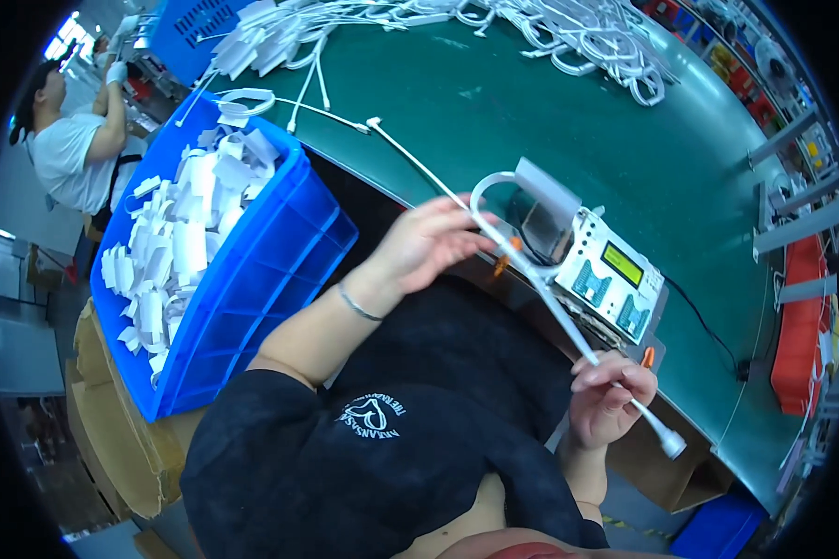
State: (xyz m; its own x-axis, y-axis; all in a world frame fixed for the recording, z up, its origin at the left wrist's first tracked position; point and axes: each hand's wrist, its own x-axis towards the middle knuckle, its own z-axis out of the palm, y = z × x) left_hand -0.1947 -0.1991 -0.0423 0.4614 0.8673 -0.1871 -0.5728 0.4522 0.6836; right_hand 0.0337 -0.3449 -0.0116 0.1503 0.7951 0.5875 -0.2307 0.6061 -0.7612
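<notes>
A white cable (pixel 419 166) runs slantwise in front of me, from a small plug over the table's near edge to a thicker connector (pixel 671 443) at the lower right. My right hand (pixel 611 396) is closed around it a short way from that connector. My left hand (pixel 438 240) has its fingers bent at the cable's middle, gripping it loosely. Beside the left fingers a white loop of the cable bears a pale paper label (pixel 548 188). Just beyond the cable, a white tester box (pixel 611 270) with a yellow-green screen and small green sockets sits at the table edge.
A blue crate (pixel 280 270) full of white paper-wrapped pieces stands on cardboard at left. Piles of white cables (pixel 587 37) lie along the far side of the green table (pixel 531 112). A black cord (pixel 704 321) trails right of the tester; red bins (pixel 797 326) stand farther right. Another person (pixel 79 149) works far left.
</notes>
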